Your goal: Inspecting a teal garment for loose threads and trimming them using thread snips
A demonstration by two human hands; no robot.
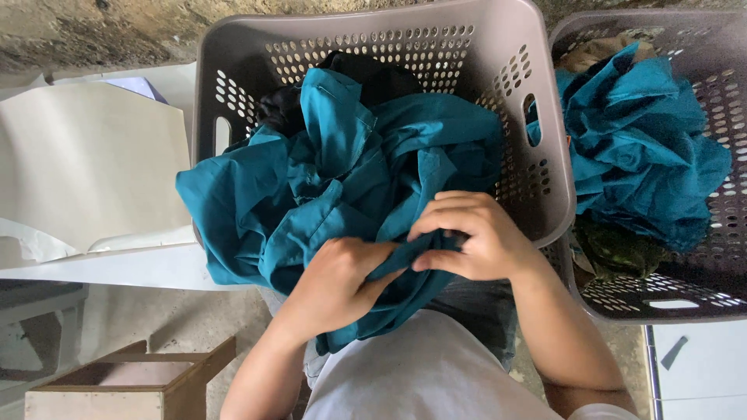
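Note:
A teal garment (334,179) is heaped in a grey perforated laundry basket (498,47) and spills over its near and left rim. My left hand (334,284) and my right hand (471,237) both grip a bunched fold of that teal cloth at the basket's front edge, close together just above my lap. A black garment (366,74) lies underneath at the back of the basket.
A second grey perforated basket (700,280) at the right holds more teal cloth (638,148) and a dark green piece (618,249). Cream paper sheets (85,163) lie on a white table at the left. A wooden box (132,385) sits on the concrete floor.

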